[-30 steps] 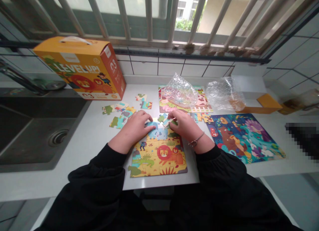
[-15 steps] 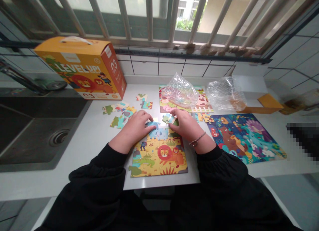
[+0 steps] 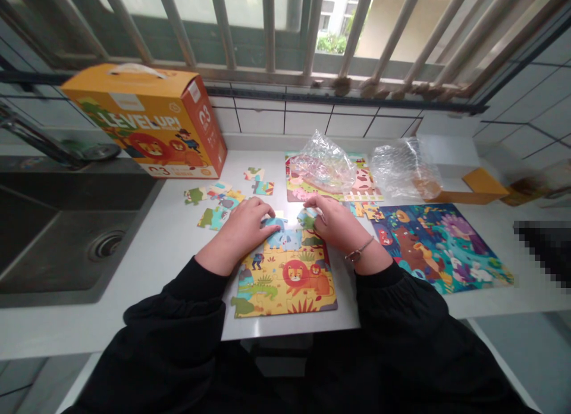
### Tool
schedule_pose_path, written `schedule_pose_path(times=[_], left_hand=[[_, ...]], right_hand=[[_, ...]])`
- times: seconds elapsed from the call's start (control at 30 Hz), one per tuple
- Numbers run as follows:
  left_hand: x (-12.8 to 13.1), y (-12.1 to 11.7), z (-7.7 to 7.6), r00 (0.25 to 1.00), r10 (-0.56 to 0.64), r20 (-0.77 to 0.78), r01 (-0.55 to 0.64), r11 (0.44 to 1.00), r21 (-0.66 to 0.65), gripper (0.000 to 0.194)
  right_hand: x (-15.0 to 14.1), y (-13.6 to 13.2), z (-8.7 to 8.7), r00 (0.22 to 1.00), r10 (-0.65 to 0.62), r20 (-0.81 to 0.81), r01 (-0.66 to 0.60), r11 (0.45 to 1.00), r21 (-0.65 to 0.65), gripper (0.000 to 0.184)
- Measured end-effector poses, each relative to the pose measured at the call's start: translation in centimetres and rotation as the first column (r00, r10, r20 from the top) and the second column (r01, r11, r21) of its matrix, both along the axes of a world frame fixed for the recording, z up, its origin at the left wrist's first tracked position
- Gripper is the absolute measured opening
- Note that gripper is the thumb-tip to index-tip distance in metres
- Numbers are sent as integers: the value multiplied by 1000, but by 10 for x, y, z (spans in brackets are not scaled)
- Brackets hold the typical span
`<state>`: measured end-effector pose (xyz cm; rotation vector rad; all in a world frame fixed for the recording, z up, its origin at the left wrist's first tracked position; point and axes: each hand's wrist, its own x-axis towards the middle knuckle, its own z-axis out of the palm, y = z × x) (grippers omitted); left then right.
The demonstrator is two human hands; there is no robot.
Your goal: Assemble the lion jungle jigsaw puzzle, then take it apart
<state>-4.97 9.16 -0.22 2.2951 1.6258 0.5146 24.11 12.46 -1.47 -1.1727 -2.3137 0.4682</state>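
Observation:
A partly assembled jigsaw puzzle (image 3: 267, 283) with lions, a crocodile and elephants lies on the counter before me. At its upper left edge, the thumb and fingers of my left hand (image 3: 243, 232) are closed on a blue elephant puzzle piece (image 3: 275, 223). My right hand (image 3: 334, 220) pinches a green and light-blue puzzle piece (image 3: 307, 218) just above the puzzle's upper right part. Part of that piece is covered by the fingers. Several loose puzzle pieces (image 3: 214, 218) lie beyond my left hand.
An orange puzzle box (image 3: 151, 125) stands at back left beside the sink (image 3: 80, 241). Behind my hands lies a farm puzzle (image 3: 294, 185) under crumpled plastic wrap (image 3: 325, 161). A dark forest puzzle (image 3: 439, 247) lies right, near an open orange box (image 3: 468, 191).
My right hand has shifted slightly right, and the piece in it has turned, with its green part now lower. My left hand stays on the elephant piece.

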Motion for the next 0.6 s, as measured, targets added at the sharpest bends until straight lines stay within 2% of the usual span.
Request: schedule_pose_path(times=[0.07,0.17,0.3,0.4,0.53,0.6], left_hand=[[0,0,-1,1000,-4,8,4,1000,3,25],[-1,0,-1,1000,-10,13,10,1000,4,24],[0,0,-1,1000,-15,7,15,1000,4,24],[0,0,0,1000,-13,7,13,1000,11,24],[-1,0,0,1000,-16,-4,16,1000,7,23],[0,0,-1,1000,-17,-6,17,1000,8,23]], right_hand=[[0,-1,1,1000,-14,12,13,999,37,33],[2,-2,2,997,-38,67,35,999,39,41],[2,-2,4,996,-24,88,24,1000,5,40],[-2,-3,6,992,28,121,-28,1000,-2,35],[-11,-2,4,979,149,138,-150,989,-2,18],[-15,-2,2,971,198,132,-201,980,12,17]])
